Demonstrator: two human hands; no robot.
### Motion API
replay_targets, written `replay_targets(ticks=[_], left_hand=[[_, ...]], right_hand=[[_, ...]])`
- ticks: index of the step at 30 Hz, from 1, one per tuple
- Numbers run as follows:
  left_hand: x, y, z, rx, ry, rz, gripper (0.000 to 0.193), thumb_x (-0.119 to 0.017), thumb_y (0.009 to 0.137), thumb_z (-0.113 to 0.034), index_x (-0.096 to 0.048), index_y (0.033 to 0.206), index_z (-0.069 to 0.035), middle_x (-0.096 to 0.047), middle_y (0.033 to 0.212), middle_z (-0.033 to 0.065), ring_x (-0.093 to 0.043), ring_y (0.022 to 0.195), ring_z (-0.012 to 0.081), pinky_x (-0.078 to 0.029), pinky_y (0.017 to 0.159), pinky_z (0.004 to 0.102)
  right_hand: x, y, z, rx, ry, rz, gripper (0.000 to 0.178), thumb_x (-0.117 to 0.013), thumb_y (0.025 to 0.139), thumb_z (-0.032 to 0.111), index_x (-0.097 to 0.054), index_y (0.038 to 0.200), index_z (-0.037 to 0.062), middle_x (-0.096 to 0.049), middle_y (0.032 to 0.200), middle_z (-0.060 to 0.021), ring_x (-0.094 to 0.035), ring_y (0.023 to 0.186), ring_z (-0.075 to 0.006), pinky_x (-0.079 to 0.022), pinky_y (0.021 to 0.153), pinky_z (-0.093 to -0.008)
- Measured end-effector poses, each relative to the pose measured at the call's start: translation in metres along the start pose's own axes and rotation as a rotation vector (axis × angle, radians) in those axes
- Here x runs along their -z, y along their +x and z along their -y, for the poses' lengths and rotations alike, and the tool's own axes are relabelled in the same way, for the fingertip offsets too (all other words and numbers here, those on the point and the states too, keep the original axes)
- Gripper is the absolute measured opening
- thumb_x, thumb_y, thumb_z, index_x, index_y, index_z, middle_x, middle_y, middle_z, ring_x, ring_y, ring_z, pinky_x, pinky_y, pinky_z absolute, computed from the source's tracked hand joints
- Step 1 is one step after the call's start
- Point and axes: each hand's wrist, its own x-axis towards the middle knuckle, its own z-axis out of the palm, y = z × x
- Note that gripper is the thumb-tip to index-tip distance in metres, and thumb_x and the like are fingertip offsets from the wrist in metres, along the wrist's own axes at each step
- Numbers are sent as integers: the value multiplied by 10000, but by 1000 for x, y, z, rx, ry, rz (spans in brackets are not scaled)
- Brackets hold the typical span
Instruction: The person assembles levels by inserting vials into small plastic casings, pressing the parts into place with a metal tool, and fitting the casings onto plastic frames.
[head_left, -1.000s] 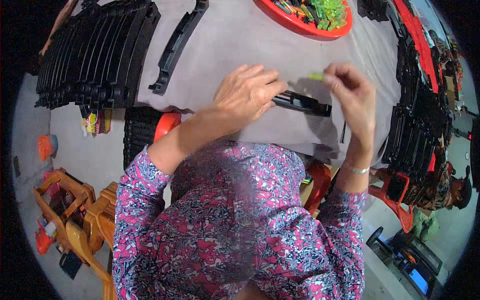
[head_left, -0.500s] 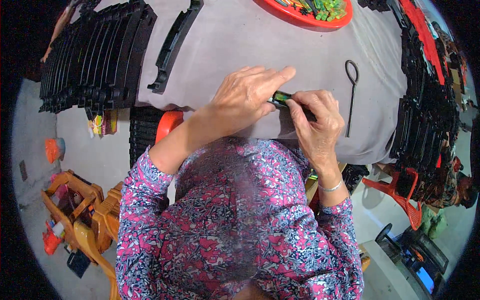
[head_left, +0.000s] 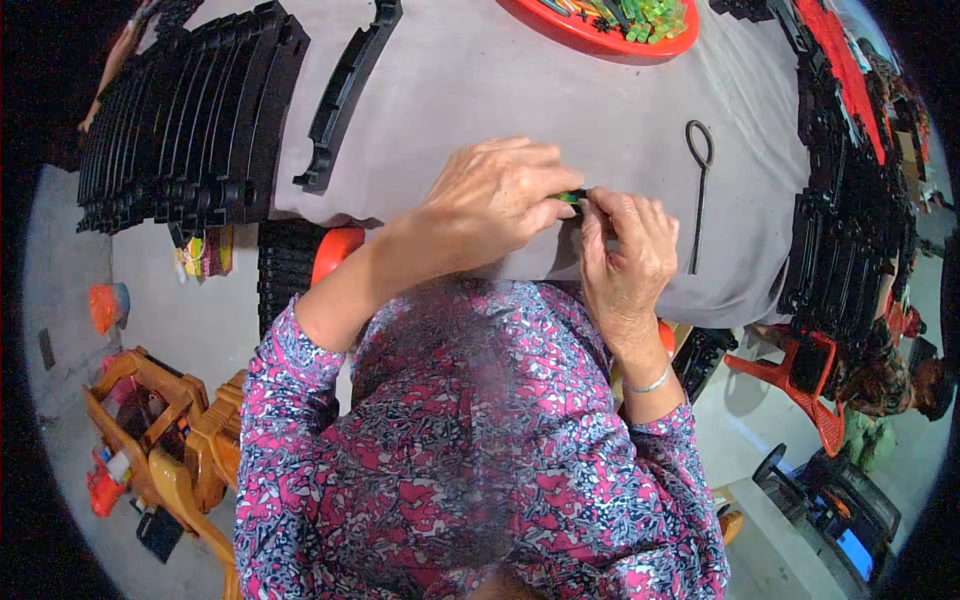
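Over the cloth-covered table, my left hand (head_left: 500, 192) and my right hand (head_left: 632, 240) meet on a small black piece with a green insert (head_left: 569, 197). The left thumb and forefinger pinch its left side. On the right, my thumb and fingertips are closed at its other end. Most of the piece is hidden by my fingers, so I cannot tell its full shape. To the left lies a long black plastic bar (head_left: 345, 100) with notches. A thin metal rod with a looped end (head_left: 699, 195) lies right of my hands.
At the far edge sits a red tray (head_left: 610, 46) holding green vials (head_left: 658, 20) and small black parts. Rows of black bars (head_left: 195, 120) stand on the left, and more black parts (head_left: 842, 250) fill the right edge. A red chair (head_left: 800, 385) is at the lower right.
My left forefinger and thumb have come down over the piece, covering more of it. My right hand has shifted slightly and its fingers have drawn closer to the left fingertips.
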Motion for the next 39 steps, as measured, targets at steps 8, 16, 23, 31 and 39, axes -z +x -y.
replay_targets(ticks=[8, 16, 23, 31, 39], left_hand=[[-2, -2, 0, -12, -1, 46, 418, -745, 773, -176, -638, 1137, -1, -632, 934, 158, -607, 922, 365, -494, 813, 442], [1, -3, 5, 22, -27, 34, 575, -790, 695, -113, -590, 1215, 25, -654, 1091, 213, -619, 1035, 401, -509, 869, 447], [0, 0, 4, 15, -44, 43, 512, -754, 692, -73, -596, 1170, 24, -644, 1009, 203, -624, 941, 399, -506, 812, 447], [0, 2, 5, 14, -58, 31, 511, -738, 683, -44, -593, 1168, 31, -639, 962, 189, -627, 908, 380, -505, 782, 442], [-4, 0, 9, -8, -67, -28, 534, -744, 662, -26, -602, 1175, 18, -639, 945, 191, -635, 882, 380, -508, 763, 446]], right_hand=[[2, 3, 2, -70, 111, -8, 111, -702, 798, 72, -660, 899, 88, -630, 811, -46, -581, 774, -242, -405, 738, -378], [-1, 3, -4, -125, 235, -78, 141, -743, 724, 31, -669, 834, 80, -657, 755, -21, -595, 669, -195, -430, 685, -334], [6, 8, -7, -124, 240, 5, 149, -746, 715, 38, -681, 842, 82, -661, 762, -24, -610, 673, -192, -445, 687, -335], [16, 21, 1, -278, 356, 164, 155, -749, 717, 43, -686, 858, 61, -669, 785, -44, -617, 675, -217, -469, 680, -345], [4, 12, -4, -189, 327, 33, 123, -734, 724, 20, -683, 826, 66, -658, 775, -41, -605, 673, -207, -466, 665, -334]])
